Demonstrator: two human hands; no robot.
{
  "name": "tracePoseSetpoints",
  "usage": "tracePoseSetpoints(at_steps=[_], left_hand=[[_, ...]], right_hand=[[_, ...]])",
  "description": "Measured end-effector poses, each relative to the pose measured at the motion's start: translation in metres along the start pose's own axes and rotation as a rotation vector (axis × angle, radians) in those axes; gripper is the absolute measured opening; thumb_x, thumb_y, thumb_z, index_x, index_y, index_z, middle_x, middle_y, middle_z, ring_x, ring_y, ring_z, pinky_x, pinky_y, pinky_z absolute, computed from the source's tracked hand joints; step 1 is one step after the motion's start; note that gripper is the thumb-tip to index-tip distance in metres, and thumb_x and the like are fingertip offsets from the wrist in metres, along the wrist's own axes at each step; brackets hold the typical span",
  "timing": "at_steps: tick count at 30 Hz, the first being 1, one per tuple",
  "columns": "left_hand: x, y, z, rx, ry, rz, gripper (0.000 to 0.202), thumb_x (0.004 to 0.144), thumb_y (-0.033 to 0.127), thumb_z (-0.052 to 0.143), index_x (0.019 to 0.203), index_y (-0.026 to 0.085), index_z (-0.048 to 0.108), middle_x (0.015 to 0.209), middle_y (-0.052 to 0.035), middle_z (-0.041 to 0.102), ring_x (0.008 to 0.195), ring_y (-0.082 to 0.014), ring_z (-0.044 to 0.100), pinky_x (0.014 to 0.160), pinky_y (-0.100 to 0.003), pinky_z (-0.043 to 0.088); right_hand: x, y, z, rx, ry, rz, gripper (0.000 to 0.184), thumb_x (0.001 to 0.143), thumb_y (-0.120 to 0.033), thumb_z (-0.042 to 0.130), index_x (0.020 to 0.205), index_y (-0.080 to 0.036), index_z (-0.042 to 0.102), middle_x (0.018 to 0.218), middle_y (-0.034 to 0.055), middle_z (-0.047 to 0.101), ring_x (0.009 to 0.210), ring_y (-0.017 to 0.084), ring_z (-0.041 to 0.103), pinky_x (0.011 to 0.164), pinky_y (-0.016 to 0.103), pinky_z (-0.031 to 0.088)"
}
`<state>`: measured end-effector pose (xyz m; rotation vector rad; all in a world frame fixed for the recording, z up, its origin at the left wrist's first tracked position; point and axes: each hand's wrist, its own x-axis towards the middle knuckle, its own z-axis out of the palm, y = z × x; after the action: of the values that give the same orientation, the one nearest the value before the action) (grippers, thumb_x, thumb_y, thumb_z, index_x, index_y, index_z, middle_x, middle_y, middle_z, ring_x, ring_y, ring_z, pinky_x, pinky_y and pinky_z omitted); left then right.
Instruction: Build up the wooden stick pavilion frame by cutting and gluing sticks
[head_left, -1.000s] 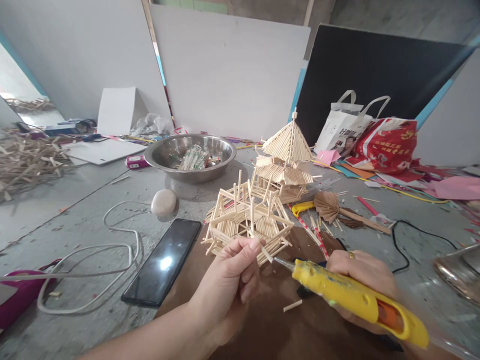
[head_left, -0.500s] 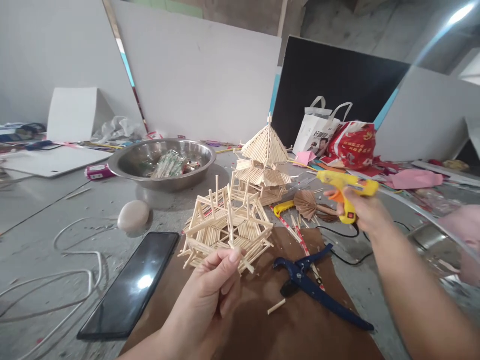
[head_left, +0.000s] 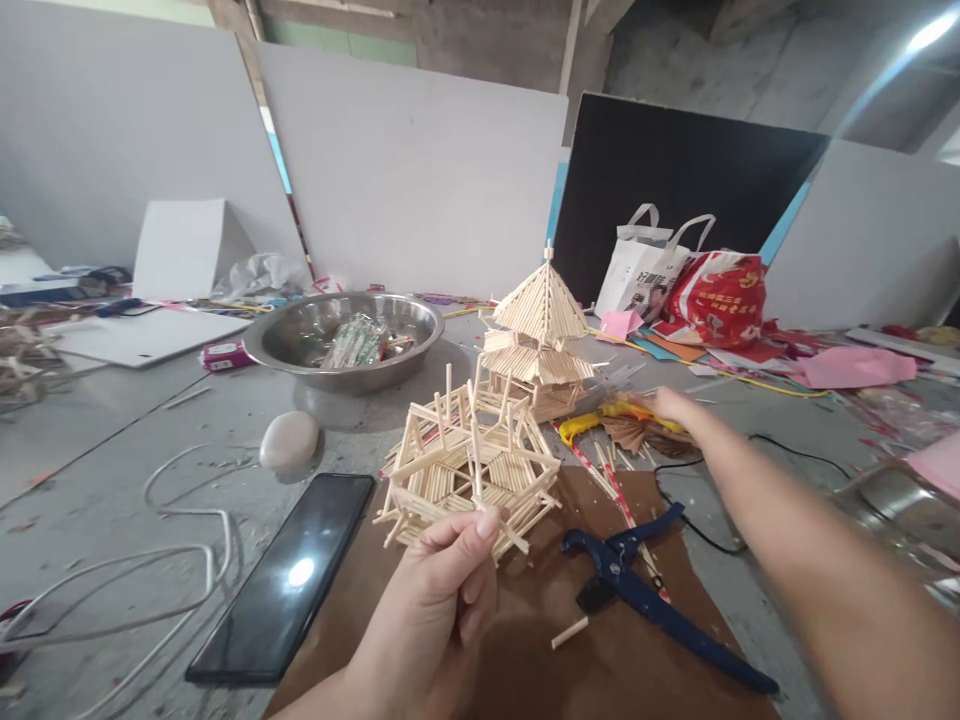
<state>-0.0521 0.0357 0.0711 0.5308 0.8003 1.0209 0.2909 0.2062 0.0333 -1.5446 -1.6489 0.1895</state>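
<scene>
My left hand (head_left: 442,585) pinches a thin wooden stick (head_left: 475,450) between thumb and forefinger. The stick stands upright at the near side of a hexagonal stick frame (head_left: 420,485), which has several short posts. Out to the right, my right hand (head_left: 673,408) is around the rear of a yellow hot glue gun (head_left: 619,408), low over folded brown paper (head_left: 637,437); its fingers are partly hidden. Behind the frame stands a stick pagoda (head_left: 541,310) with tiered roofs. Blue pipe cutters (head_left: 645,590) and a short stick piece (head_left: 570,633) lie on the brown sheet (head_left: 525,670).
A black phone (head_left: 289,580), a pale round stone-like object (head_left: 289,442) and a white cable (head_left: 217,540) lie at left. Behind them stands a metal basin (head_left: 345,375) holding wrapped items. White (head_left: 637,275) and red (head_left: 720,300) bags stand at back right. A black cord runs by my right forearm.
My right hand has lowered the glue gun from the air down beside the pagoda, to the left. My left hand keeps its pinch on the stick. The whole view has shifted slightly.
</scene>
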Motion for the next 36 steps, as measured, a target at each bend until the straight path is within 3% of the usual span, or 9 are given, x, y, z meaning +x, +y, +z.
tracePoseSetpoints(at_steps=[3, 6, 9, 13, 18, 23, 30, 32, 36], left_hand=[[0.000, 0.000, -0.001, -0.022, 0.037, 0.008, 0.028, 0.063, 0.033, 0.069, 0.059, 0.015, 0.048, 0.037, 0.0093, 0.033, 0.031, -0.0009, 0.024, 0.033, -0.015, 0.014], [0.001, -0.001, -0.001, -0.016, 0.063, 0.023, 0.024, 0.063, 0.031, 0.070, 0.061, 0.016, 0.051, 0.037, 0.0094, 0.032, 0.031, -0.0013, 0.023, 0.033, -0.015, 0.015], [0.000, -0.001, 0.002, 0.021, 0.097, 0.065, 0.021, 0.062, 0.028, 0.071, 0.060, 0.015, 0.054, 0.036, 0.0093, 0.031, 0.032, -0.0017, 0.023, 0.033, -0.015, 0.014], [-0.002, 0.001, 0.008, 0.049, 0.159, 0.116, 0.021, 0.056, 0.026, 0.074, 0.060, 0.014, 0.057, 0.034, 0.0090, 0.035, 0.031, -0.0017, 0.026, 0.032, -0.015, 0.014], [-0.002, 0.001, 0.010, 0.092, 0.175, 0.172, 0.023, 0.053, 0.025, 0.076, 0.059, 0.013, 0.058, 0.034, 0.0086, 0.038, 0.032, -0.0013, 0.027, 0.032, -0.014, 0.017], [-0.001, 0.000, 0.007, 0.075, 0.151, 0.219, 0.021, 0.058, 0.026, 0.073, 0.061, 0.014, 0.057, 0.036, 0.0091, 0.037, 0.033, -0.0010, 0.026, 0.034, -0.014, 0.017], [-0.005, 0.004, 0.005, 0.037, 0.064, 0.240, 0.021, 0.065, 0.030, 0.069, 0.060, 0.014, 0.055, 0.036, 0.0095, 0.033, 0.033, -0.0010, 0.025, 0.035, -0.014, 0.017], [-0.005, 0.004, 0.005, 0.044, 0.061, 0.241, 0.023, 0.065, 0.030, 0.069, 0.058, 0.013, 0.055, 0.035, 0.0093, 0.033, 0.033, -0.0008, 0.027, 0.035, -0.013, 0.019], [-0.003, -0.001, 0.006, -0.012, 0.050, 0.231, 0.021, 0.062, 0.027, 0.070, 0.056, 0.013, 0.055, 0.036, 0.0083, 0.037, 0.031, -0.0018, 0.032, 0.031, -0.011, 0.027]], right_hand=[[0.002, -0.016, 0.001, -0.134, 0.018, 0.086, 0.037, 0.054, -0.036, 0.070, 0.035, -0.020, 0.043, 0.036, 0.0020, 0.044, 0.050, 0.021, 0.054, 0.048, 0.032, 0.038], [-0.013, -0.065, -0.003, -0.190, 0.018, 0.054, 0.017, 0.066, -0.034, 0.061, 0.059, -0.018, 0.059, 0.058, 0.0046, 0.058, 0.063, 0.020, 0.056, 0.059, 0.033, 0.040], [-0.052, -0.141, -0.011, -0.082, -0.009, -0.276, 0.016, 0.076, -0.032, 0.053, 0.071, -0.019, 0.060, 0.071, 0.0031, 0.062, 0.065, 0.015, 0.055, 0.062, 0.028, 0.041], [-0.110, -0.223, -0.013, -0.062, -0.202, -0.712, 0.009, 0.079, -0.020, 0.051, 0.076, -0.019, 0.060, 0.066, 0.0001, 0.060, 0.066, 0.012, 0.052, 0.064, 0.025, 0.041], [-0.140, -0.243, 0.003, -0.237, -0.164, -0.766, 0.011, 0.077, -0.020, 0.052, 0.068, -0.016, 0.057, 0.064, 0.0029, 0.058, 0.067, 0.016, 0.051, 0.063, 0.030, 0.041], [-0.146, -0.230, 0.000, -0.063, -0.087, -0.620, 0.013, 0.076, -0.024, 0.054, 0.064, -0.017, 0.053, 0.063, 0.0016, 0.055, 0.065, 0.014, 0.050, 0.063, 0.028, 0.041], [-0.169, -0.214, 0.022, 0.801, -0.632, 0.293, 0.018, 0.067, -0.031, 0.063, 0.068, -0.017, 0.052, 0.052, -0.0053, 0.047, 0.041, 0.005, 0.039, 0.037, 0.016, 0.032], [-0.176, -0.218, 0.039, 1.092, -0.663, 0.491, 0.023, 0.064, -0.034, 0.066, 0.071, -0.017, 0.052, 0.050, -0.0068, 0.046, 0.034, 0.003, 0.036, 0.034, 0.016, 0.030], [-0.181, -0.234, 0.059, 1.447, -0.554, 0.623, 0.023, 0.064, -0.033, 0.067, 0.071, -0.015, 0.055, 0.052, -0.0040, 0.052, 0.034, 0.002, 0.039, 0.034, 0.014, 0.029]])
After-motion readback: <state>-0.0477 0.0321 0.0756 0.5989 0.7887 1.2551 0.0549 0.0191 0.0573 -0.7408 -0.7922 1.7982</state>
